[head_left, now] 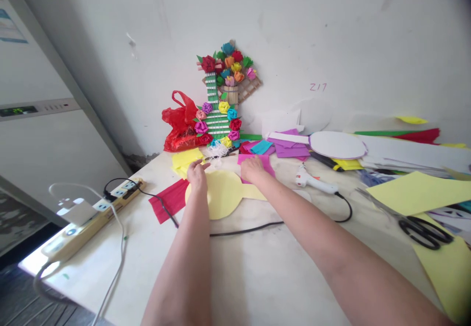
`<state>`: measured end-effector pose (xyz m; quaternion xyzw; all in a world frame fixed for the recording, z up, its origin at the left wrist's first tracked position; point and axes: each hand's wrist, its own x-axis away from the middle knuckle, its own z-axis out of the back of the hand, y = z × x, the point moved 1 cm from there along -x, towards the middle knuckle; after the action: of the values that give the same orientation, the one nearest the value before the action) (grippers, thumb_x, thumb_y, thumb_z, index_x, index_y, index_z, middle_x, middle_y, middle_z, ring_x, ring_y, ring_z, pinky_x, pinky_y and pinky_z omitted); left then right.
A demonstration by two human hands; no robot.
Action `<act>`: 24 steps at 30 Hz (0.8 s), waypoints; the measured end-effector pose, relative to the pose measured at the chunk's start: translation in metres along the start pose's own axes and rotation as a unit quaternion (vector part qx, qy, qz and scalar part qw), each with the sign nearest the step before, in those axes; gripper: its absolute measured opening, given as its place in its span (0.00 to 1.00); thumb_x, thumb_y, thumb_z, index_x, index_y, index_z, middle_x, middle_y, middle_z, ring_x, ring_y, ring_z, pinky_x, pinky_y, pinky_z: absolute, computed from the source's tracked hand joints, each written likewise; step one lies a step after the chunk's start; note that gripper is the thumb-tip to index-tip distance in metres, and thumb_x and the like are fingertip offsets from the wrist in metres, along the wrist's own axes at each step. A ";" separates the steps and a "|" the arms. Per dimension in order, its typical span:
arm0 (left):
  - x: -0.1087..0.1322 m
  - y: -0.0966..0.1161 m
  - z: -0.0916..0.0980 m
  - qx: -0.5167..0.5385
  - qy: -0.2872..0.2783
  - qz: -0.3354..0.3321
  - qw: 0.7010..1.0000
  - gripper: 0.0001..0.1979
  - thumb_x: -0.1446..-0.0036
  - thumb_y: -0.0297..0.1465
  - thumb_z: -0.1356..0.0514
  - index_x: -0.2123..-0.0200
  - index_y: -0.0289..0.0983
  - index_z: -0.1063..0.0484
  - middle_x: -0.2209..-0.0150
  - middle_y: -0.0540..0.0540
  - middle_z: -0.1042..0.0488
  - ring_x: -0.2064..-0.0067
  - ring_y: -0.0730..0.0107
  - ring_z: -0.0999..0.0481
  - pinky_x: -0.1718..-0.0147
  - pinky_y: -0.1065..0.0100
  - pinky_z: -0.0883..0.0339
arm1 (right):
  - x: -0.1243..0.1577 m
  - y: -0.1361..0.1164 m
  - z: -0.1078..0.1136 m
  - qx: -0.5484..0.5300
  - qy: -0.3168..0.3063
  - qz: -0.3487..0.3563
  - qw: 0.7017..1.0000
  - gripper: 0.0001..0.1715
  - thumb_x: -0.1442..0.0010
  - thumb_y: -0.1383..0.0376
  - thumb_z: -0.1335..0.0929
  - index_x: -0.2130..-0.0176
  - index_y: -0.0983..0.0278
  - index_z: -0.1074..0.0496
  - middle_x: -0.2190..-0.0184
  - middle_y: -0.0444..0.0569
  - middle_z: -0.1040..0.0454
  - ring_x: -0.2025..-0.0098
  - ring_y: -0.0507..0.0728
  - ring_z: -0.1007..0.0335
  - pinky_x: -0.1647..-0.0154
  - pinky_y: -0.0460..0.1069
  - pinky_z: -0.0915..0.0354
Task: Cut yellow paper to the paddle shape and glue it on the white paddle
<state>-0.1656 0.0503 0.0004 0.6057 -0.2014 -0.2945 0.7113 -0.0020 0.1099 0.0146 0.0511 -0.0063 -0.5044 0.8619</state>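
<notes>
A yellow paddle-shaped cutout [224, 198] with a round body and a long neck lies flat on the table. My left hand [197, 173] is over its upper left edge, near folded yellow crepe paper [184, 159], with fingers apart. At the neck's upper side, my right hand [252, 170] has curled fingers against magenta paper [268, 163]; whether it grips the sheet is hidden. Red crepe paper [165, 201] extends under the cutout's left side. A tangle of white string [220, 150] sits just beyond, between the hands. To the right rests a white glue gun [316, 181].
A guitar-shaped piece with paper flowers [218, 120] leans at the wall beside a red plastic bag [180, 124]. A power strip [95, 220] lies left, its black cord crossing the table. Scissors [423, 231], yellow sheets [423, 193] and a white cutout [338, 145] lie right.
</notes>
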 end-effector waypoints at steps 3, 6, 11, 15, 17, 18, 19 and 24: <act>0.004 0.001 -0.004 0.005 -0.051 -0.026 0.998 0.23 0.51 0.28 0.54 0.52 0.31 0.35 0.65 0.42 0.23 0.63 0.67 0.25 0.68 0.70 0.35 | -0.002 -0.002 0.002 -0.020 0.055 0.006 0.998 0.22 0.45 0.64 0.39 0.54 0.73 0.29 0.51 0.63 0.32 0.47 0.66 0.42 0.44 0.59 0.55; 0.008 0.001 -0.010 0.009 -0.114 -0.058 0.992 0.20 0.52 0.32 0.49 0.56 0.31 0.30 0.67 0.42 0.23 0.63 0.64 0.26 0.67 0.69 0.36 | -0.011 -0.005 0.002 -0.045 0.080 0.037 0.995 0.21 0.44 0.67 0.40 0.53 0.72 0.30 0.51 0.62 0.32 0.47 0.64 0.41 0.43 0.58 0.57; 0.007 -0.007 -0.020 0.046 -0.151 -0.074 0.985 0.17 0.54 0.35 0.44 0.63 0.31 0.28 0.66 0.41 0.24 0.64 0.65 0.26 0.65 0.68 0.35 | -0.041 -0.011 -0.010 -0.075 0.060 0.052 0.994 0.26 0.43 0.69 0.42 0.45 0.70 0.38 0.46 0.60 0.36 0.43 0.61 0.45 0.41 0.59 0.62; 0.003 -0.015 -0.023 -0.017 -0.139 -0.074 0.987 0.13 0.52 0.35 0.45 0.66 0.33 0.27 0.69 0.42 0.24 0.66 0.65 0.25 0.66 0.68 0.34 | -0.064 -0.015 -0.014 -0.053 0.034 0.039 0.997 0.27 0.42 0.71 0.43 0.44 0.69 0.40 0.43 0.59 0.41 0.41 0.60 0.48 0.41 0.60 0.62; 0.003 -0.016 -0.024 -0.078 -0.134 -0.083 0.984 0.11 0.52 0.33 0.45 0.69 0.34 0.26 0.71 0.43 0.24 0.66 0.65 0.26 0.67 0.68 0.35 | -0.073 -0.017 -0.013 -0.043 0.028 0.036 0.998 0.26 0.42 0.72 0.44 0.45 0.68 0.38 0.44 0.59 0.38 0.42 0.61 0.46 0.42 0.60 0.59; 0.004 -0.015 -0.024 -0.105 -0.131 -0.084 0.982 0.11 0.52 0.33 0.45 0.69 0.35 0.26 0.71 0.44 0.24 0.66 0.65 0.26 0.66 0.68 0.35 | -0.076 -0.017 -0.012 -0.040 0.028 0.036 0.998 0.25 0.42 0.72 0.44 0.47 0.68 0.36 0.45 0.59 0.37 0.43 0.61 0.45 0.43 0.59 0.57; 0.005 -0.014 -0.024 -0.126 -0.132 -0.084 0.980 0.10 0.52 0.32 0.46 0.69 0.35 0.26 0.70 0.44 0.24 0.66 0.65 0.26 0.66 0.68 0.35 | -0.078 -0.017 -0.012 -0.037 0.031 0.034 0.998 0.24 0.42 0.73 0.44 0.48 0.69 0.34 0.46 0.60 0.36 0.44 0.62 0.44 0.44 0.59 0.55; 0.010 -0.010 -0.024 -0.171 -0.130 -0.097 0.972 0.12 0.51 0.32 0.46 0.68 0.35 0.25 0.67 0.44 0.23 0.64 0.63 0.26 0.66 0.68 0.36 | -0.081 -0.015 -0.011 -0.028 0.045 0.016 0.998 0.24 0.43 0.74 0.45 0.53 0.72 0.30 0.50 0.63 0.32 0.46 0.64 0.42 0.48 0.57 0.50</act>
<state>-0.1443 0.0607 -0.0141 0.4477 -0.1790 -0.4689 0.7400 -0.0546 0.1740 0.0057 0.0496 0.0459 -0.4877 0.8704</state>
